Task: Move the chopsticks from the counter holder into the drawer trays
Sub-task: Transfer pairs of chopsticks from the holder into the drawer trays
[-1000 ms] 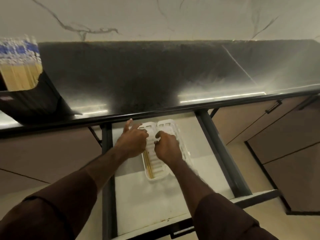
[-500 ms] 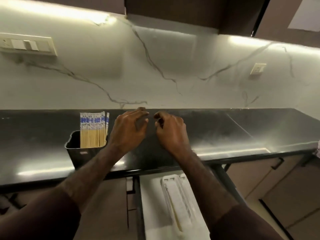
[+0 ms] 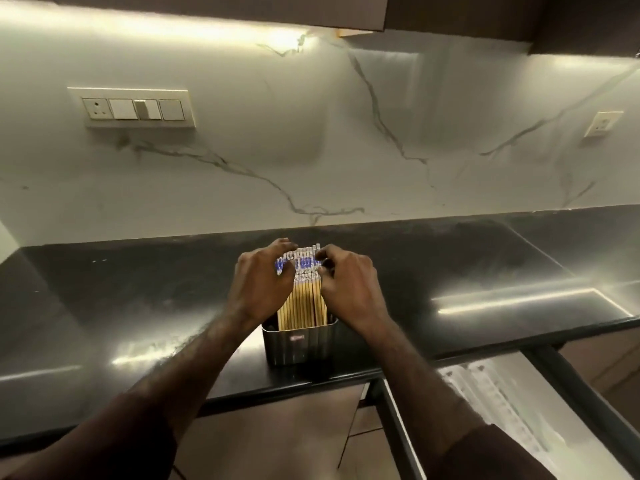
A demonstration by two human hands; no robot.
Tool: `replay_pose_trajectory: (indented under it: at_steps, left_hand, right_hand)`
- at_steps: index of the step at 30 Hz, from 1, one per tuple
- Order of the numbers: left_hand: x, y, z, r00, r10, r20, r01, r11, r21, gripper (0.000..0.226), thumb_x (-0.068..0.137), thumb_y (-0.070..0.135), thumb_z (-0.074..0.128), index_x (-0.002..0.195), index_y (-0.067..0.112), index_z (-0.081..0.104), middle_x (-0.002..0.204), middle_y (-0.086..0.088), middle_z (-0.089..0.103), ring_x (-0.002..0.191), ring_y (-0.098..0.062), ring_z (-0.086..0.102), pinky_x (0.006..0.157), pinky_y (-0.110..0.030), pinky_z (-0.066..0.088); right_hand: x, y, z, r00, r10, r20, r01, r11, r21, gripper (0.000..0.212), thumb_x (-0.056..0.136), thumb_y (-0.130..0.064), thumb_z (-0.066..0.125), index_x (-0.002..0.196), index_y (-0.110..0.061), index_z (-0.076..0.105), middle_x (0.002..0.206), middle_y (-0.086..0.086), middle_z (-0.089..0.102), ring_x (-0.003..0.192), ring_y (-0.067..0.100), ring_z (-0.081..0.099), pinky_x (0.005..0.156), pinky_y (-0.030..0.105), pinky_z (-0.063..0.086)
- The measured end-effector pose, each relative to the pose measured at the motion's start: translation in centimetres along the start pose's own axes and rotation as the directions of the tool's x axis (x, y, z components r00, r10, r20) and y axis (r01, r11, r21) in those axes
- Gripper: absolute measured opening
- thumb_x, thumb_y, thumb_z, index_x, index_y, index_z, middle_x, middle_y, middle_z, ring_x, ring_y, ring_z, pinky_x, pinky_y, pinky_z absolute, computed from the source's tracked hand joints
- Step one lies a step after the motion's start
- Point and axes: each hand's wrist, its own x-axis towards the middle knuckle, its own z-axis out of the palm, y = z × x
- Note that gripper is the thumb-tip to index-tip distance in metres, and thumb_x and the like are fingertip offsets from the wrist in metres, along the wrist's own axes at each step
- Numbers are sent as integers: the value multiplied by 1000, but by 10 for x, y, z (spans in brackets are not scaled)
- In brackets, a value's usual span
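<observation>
The blue-patterned tops of the bamboo chopsticks, packed upright in the dark ribbed holder on the glossy black bench, are being pinched by both curled hands, left and right, probably so a few can be picked out for the white slotted tray in the open drawer.

- A home kitchen is shown.
- A polished black stone counter is run along the wall, under a white marble-veined backsplash.
- Dark wall cabinets are mounted above, with strip lighting beneath them.
- A switch-and-socket panel and a single socket are set into the backsplash.
- An open drawer with a white tray is seen below the counter's front edge, beside brown base-cabinet fronts.
</observation>
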Motion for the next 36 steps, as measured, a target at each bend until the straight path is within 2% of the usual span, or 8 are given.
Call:
replay_pose_trajectory:
  at_steps: [4, 8, 13, 19, 23, 27, 33, 36]
  left_hand:
    - [8, -34, 16, 994, -92, 52, 92, 996, -5, 32, 88, 8, 65, 121, 8, 66, 125, -11, 66, 108, -25, 67, 92, -32, 51]
    - [23, -66, 36, 971, -223, 86, 225, 974, -13, 38, 91, 11, 63, 129, 13, 61, 126, -9, 66, 107, -19, 66, 88, -28, 51]
    - [37, -96, 59, 907, -409, 103, 420, 898, -133, 54, 86, 14, 70, 137, 17, 53, 129, -7, 64, 112, -17, 64, 93, -25, 48]
    - [38, -117, 79, 818, -557, 142, 571, 757, -319, 56, 84, 15, 74, 136, 19, 54, 118, -5, 70, 105, -8, 67, 95, -28, 52]
    - [38, -123, 85, 799, -577, 172, 583, 672, -457, 41, 82, 11, 76, 120, 22, 67, 97, 11, 74, 89, 1, 71, 82, -21, 57]
    - [35, -124, 88, 799, -552, 239, 580, 601, -550, 30, 79, 2, 76, 94, 28, 74, 91, 4, 78, 88, -10, 74, 81, -29, 59]
    - [30, -123, 84, 804, -534, 261, 565, 549, -616, 30, 75, -5, 77, 88, 22, 75, 87, 1, 78, 86, -16, 74, 76, -25, 58]
    - [33, -115, 73, 827, -498, 262, 530, 534, -659, 31, 74, -6, 76, 89, 21, 75, 87, -1, 78, 83, -16, 75, 71, -23, 58]
  right_hand:
    - [19, 5, 37, 998, 34, 52, -35, 999, 22, 29, 94, -10, 60, 121, -16, 63, 114, 2, 71, 95, 7, 67, 73, 5, 40]
    - [38, 18, 75, 987, 66, 149, -73, 996, 45, 29, 94, -12, 60, 123, -17, 64, 115, 1, 71, 98, 8, 67, 80, 11, 47]
    - [54, 31, 110, 972, 68, 223, -78, 996, 36, 26, 95, -13, 56, 118, -17, 67, 108, 2, 73, 97, 12, 67, 90, 32, 55]
    - [54, 38, 129, 982, 94, 165, -103, 994, 46, 29, 96, -17, 56, 124, -18, 64, 114, -3, 71, 103, 7, 63, 89, 12, 39]
    - [53, 40, 136, 982, 115, 151, -127, 989, 72, 33, 97, -23, 56, 129, -18, 62, 118, -3, 70, 107, 7, 62, 93, 16, 42]
    - [48, 40, 143, 976, 150, 158, -163, 984, 78, 25, 98, -27, 53, 119, -21, 65, 106, -6, 70, 89, 1, 56, 77, 8, 36]
    - [44, 43, 146, 964, 174, 204, -191, 979, 67, 20, 96, -29, 57, 113, -22, 67, 102, -8, 68, 88, 1, 55, 74, 7, 37]
    - [47, 41, 138, 963, 166, 212, -194, 974, 115, 18, 95, -30, 58, 105, -21, 70, 97, -7, 68, 88, 5, 59, 81, 22, 50]
